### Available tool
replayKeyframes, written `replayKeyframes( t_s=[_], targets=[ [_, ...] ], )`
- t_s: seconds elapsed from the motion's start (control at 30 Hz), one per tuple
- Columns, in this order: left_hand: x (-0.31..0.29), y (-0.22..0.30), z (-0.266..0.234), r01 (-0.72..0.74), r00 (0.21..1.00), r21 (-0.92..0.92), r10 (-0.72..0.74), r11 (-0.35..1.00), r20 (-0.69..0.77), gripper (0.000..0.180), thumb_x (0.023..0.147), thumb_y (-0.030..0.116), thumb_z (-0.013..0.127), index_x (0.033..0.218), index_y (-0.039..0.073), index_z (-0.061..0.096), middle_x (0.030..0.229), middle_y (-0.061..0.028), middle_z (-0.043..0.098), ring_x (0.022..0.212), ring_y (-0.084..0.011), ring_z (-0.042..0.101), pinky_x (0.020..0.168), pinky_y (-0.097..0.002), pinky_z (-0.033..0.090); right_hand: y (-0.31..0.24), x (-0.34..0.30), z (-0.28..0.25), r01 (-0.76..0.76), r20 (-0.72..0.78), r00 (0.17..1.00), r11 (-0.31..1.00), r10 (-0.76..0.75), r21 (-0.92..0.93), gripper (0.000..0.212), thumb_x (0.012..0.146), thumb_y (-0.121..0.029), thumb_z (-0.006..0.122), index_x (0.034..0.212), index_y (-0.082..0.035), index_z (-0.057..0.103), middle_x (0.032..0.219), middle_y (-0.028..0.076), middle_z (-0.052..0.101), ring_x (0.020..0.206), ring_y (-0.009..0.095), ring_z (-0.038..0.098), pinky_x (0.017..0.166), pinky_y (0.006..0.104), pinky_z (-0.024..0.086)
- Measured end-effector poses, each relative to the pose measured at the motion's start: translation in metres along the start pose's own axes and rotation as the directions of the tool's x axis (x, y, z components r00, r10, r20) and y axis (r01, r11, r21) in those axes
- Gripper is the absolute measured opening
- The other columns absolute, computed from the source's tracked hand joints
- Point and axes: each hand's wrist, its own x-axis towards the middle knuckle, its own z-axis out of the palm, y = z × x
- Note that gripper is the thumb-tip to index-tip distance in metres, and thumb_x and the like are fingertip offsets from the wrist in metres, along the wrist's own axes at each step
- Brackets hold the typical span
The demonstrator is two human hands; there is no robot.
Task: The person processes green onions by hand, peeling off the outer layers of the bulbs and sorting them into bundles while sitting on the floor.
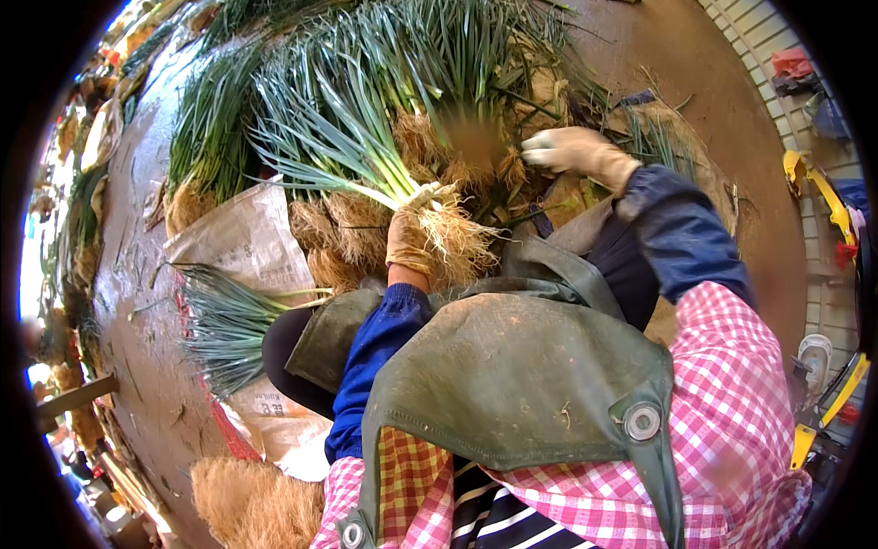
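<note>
My left hand (412, 240), in a tan work glove, is closed around the lower stalks of a bunch of green onions (389, 174). Its pale stringy roots (455, 240) hang to the right of the fist, and its green leaves fan out to the upper left. My right hand (572, 151), also gloved and slightly blurred, reaches in from the right with fingers stretched leftward. Nothing shows in its grasp; the nearest things are roots and loose leaves at the right side of a big heap of green onions (439, 55).
Another sheaf of green onions (206, 128) lies at the far left. A smaller bunch (233, 325) rests on printed sacking (251, 238) beside my left knee. Cut roots (256, 499) are piled at the lower left. A green apron (521, 375) covers my lap. Yellow-handled tools (823, 197) stand at the right.
</note>
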Motion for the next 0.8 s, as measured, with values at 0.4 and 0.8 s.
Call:
replayKeyframes(
  t_s=[0.4, 0.8],
  targets=[
    [-0.015, -0.002, 0.034, -0.016, 0.999, 0.12, 0.02, 0.993, -0.033, 0.024, 0.083, 0.007, 0.053, 0.1, -0.008, 0.059, 0.078, -0.0153, 0.063, 0.064, -0.0223, 0.059, 0.067, -0.0326, 0.052, -0.061, 0.093, 0.092, 0.195, 0.244, 0.959, 0.963, -0.147, -0.188, 0.029, 0.082, -0.03, 0.055, 0.084, -0.002, 0.064, 0.081, 0.008, 0.066, 0.069, 0.019, 0.062, 0.057, 0.036, 0.05],
    [-0.009, -0.005, 0.014, 0.013, 0.992, -0.039, -0.018, 0.999, -0.122, 0.032, 0.084, 0.005, 0.051, 0.114, -0.004, 0.049, 0.082, -0.0174, 0.061, 0.071, -0.0267, 0.061, 0.066, -0.036, 0.052, -0.099, 0.214, 0.054, -0.032, -0.676, 0.721, 0.982, 0.151, 0.185, 0.06, 0.071, -0.054, 0.064, 0.1, -0.002, 0.057, 0.085, 0.017, 0.064, 0.079, 0.034, 0.063, 0.07, 0.0396, 0.049]
  ],
)
